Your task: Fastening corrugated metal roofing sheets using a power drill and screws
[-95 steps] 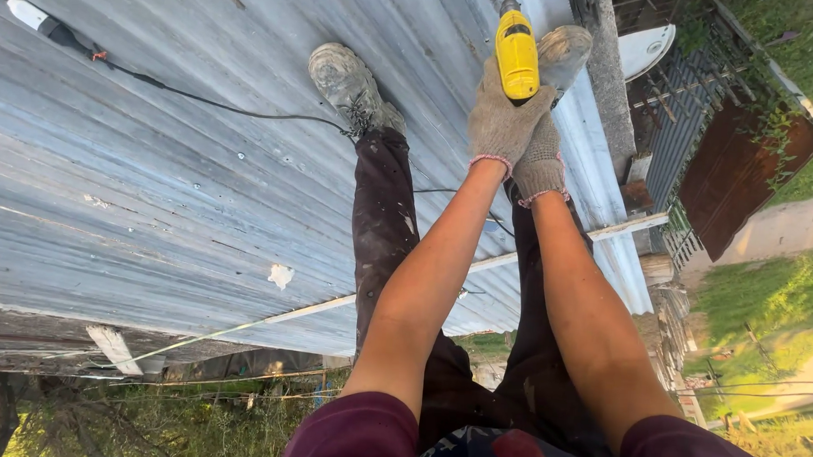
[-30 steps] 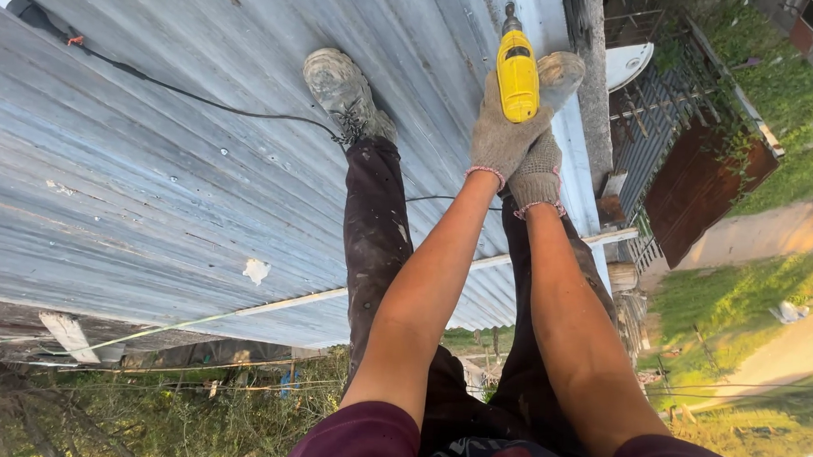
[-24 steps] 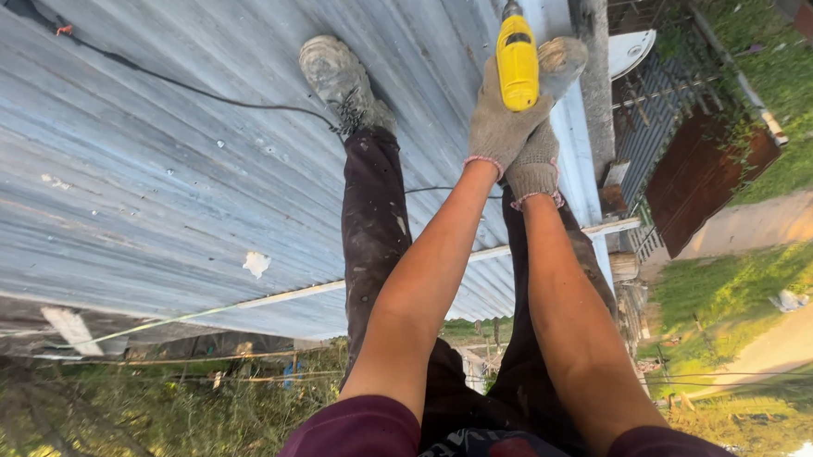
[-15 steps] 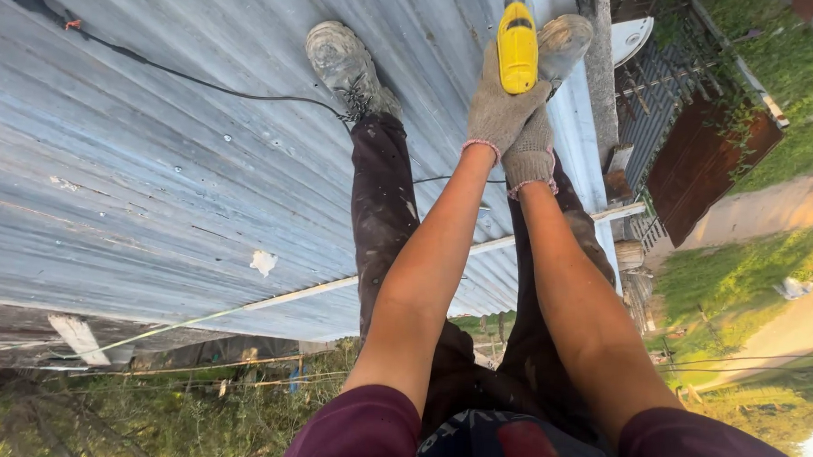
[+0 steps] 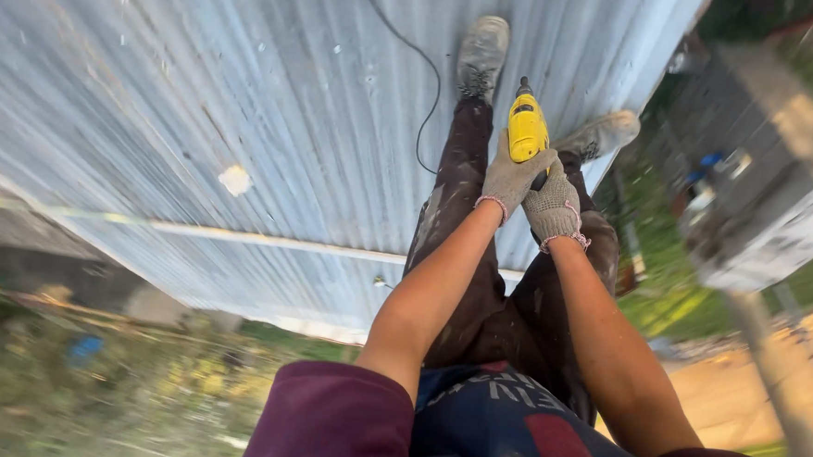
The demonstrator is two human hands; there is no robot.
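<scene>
Both hands wear grey knit gloves and are closed together on one tool. The left hand point(image 5: 511, 178) wraps the body of the yellow drill point(image 5: 526, 133) from the near side, fingers curled round it. The right hand point(image 5: 552, 206) sits just beside and slightly below, clamped on the drill's dark grip; the two gloves touch. The drill points away from the person, its black nose toward the roof point(image 5: 247, 90), a sloping sheet of grey corrugated metal. Whether the bit touches the sheet cannot be told.

The drill lies between the person's legs, above the knees. The left shoe point(image 5: 482, 52) is planted flat on the roof; the right shoe point(image 5: 604, 134) rests near the roof's edge. A black cable point(image 5: 428, 90) runs across the sheet past the left shoe. A small pale patch point(image 5: 236, 180) lies on the metal well apart from the hands. Beyond the roof's edge, grass and ground are blurred.
</scene>
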